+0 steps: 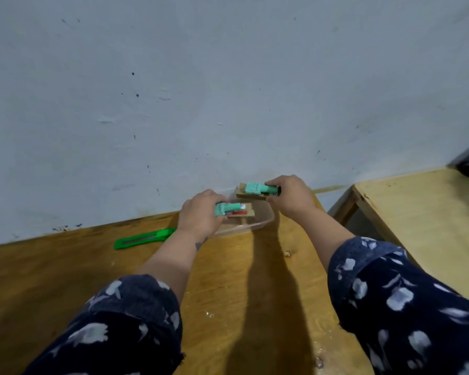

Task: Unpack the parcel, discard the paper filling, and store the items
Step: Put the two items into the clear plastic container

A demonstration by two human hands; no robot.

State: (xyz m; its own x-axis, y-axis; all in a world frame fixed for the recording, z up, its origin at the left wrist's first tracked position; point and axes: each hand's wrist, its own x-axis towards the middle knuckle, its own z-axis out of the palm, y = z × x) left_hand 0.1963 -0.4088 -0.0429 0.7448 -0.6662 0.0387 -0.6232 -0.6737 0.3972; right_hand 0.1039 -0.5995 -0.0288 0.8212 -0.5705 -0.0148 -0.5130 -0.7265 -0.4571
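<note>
Two carded teal items, one per hand, over clear plastic container (257, 221) at tabletop (228, 280) far edge, apparently for storing. Left hand (201, 215) clasps the lower carded item (234, 209); right hand (289, 194) pinches the upper carded item (253, 191). Green utility knife (144, 238) set aside left.

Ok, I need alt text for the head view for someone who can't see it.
Each hand, left hand and right hand, holds a teal carded item over a clear plastic container on a wooden table. A green utility knife lies left.

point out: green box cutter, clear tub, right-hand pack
box cutter (144, 238): head view, mid-handle.
tub (266, 220): head view, right corner of rim.
right-hand pack (253, 188): head view, teal part left of the fingers.
</note>
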